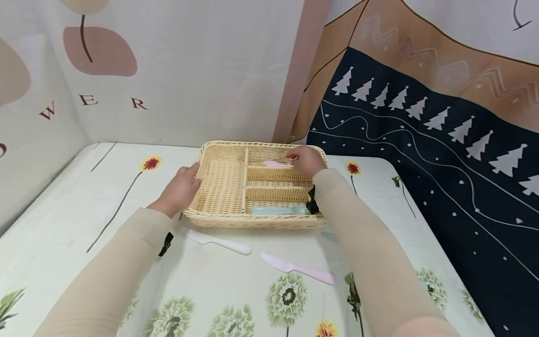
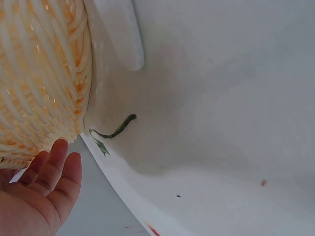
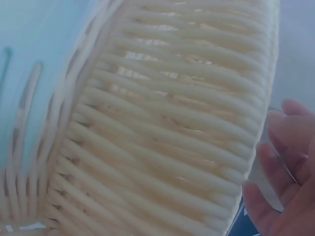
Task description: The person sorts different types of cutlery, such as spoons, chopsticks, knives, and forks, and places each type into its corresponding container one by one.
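A pale wicker cutlery basket with dividers stands before me. My left hand grips its left rim, thumb at the top and fingers against the outer side. My right hand reaches over the back right compartment. Its fingers look loosely bent and apart in the right wrist view, with nothing seen between them. A pink plastic utensil lies in that compartment beside the fingertips, its other end hidden. In the front compartment lies a light blue fork, its slotted head close in the right wrist view.
A white plastic knife and a pink plastic knife lie on the flowered tablecloth in front of the basket. A light blue piece shows partly beside my right sleeve. Printed curtains hang behind the table.
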### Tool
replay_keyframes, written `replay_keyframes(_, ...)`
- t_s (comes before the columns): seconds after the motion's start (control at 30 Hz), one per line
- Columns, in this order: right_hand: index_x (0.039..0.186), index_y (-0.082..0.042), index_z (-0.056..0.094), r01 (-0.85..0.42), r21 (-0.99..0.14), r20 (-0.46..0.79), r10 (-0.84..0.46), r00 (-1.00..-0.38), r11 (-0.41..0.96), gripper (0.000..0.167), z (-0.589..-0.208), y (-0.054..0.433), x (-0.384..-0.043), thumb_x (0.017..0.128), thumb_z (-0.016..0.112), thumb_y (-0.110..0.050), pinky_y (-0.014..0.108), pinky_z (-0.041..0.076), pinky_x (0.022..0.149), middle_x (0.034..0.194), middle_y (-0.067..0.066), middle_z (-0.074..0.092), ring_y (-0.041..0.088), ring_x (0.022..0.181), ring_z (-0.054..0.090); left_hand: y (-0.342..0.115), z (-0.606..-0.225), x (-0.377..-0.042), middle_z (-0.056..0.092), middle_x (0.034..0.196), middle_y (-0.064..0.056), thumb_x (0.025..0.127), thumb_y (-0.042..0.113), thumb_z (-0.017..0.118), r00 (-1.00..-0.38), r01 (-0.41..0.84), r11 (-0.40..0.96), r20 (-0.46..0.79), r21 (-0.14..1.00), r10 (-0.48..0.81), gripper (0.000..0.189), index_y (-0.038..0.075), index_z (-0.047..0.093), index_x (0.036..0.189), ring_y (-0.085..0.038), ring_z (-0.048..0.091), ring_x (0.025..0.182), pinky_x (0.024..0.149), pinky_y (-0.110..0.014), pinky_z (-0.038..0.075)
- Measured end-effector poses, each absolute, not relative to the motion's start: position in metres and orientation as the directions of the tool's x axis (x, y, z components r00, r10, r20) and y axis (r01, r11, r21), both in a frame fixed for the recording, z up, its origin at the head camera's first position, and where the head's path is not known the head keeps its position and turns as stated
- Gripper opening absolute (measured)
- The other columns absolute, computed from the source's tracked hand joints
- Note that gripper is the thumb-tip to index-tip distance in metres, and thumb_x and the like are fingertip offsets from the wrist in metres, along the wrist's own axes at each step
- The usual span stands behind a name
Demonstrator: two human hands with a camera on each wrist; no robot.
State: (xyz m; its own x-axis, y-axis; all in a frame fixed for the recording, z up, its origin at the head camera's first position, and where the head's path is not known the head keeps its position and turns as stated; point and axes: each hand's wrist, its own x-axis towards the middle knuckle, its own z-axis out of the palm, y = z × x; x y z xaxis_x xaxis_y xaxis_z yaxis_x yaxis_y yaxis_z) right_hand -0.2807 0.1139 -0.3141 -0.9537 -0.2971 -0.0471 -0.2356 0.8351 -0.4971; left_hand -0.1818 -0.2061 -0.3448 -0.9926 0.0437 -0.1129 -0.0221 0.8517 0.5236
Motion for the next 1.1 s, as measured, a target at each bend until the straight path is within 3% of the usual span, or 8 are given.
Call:
replay_keyframes(0.3, 0.126, -0.010, 0.066, -0.163, -0.679, -0.051, -0.269, -0.962, 0.715, 0.031, -0.304, 0.122, -0.270, 0.097, 0.056, -0.004, 0.037, 0.048, 0.097, 0.126, 0.008, 0.058, 0.025, 0.108, 0.052, -0.207, -0.344, -0.182, 0.025, 0.145, -0.033, 0.106, 0.019, 0.031, -0.991, -0.013, 0.859, -0.118, 0.511, 0.055, 0.057, -0.002, 0.007, 0.153, -0.047, 0.035, 0.132, 0.110, -0.057, 0.030)
replay_keyframes(1.1, 0.125, -0.011, 0.065, -0.231, -0.697, 0.081, -0.246, -0.966, 0.679, 0.029, -0.277, 0.154, -0.233, 0.096, 0.060, -0.010, 0.040, 0.049, 0.095, 0.127, 0.008, 0.057, 0.025, 0.112, 0.051, -0.207, -0.343, -0.181, 0.023, 0.146, -0.034, 0.105, 0.017, 0.031, -0.991, 0.004, 0.850, -0.112, 0.526, 0.074, 0.057, -0.003, 0.007, 0.153, -0.048, 0.033, 0.133, 0.110, -0.058, 0.030)
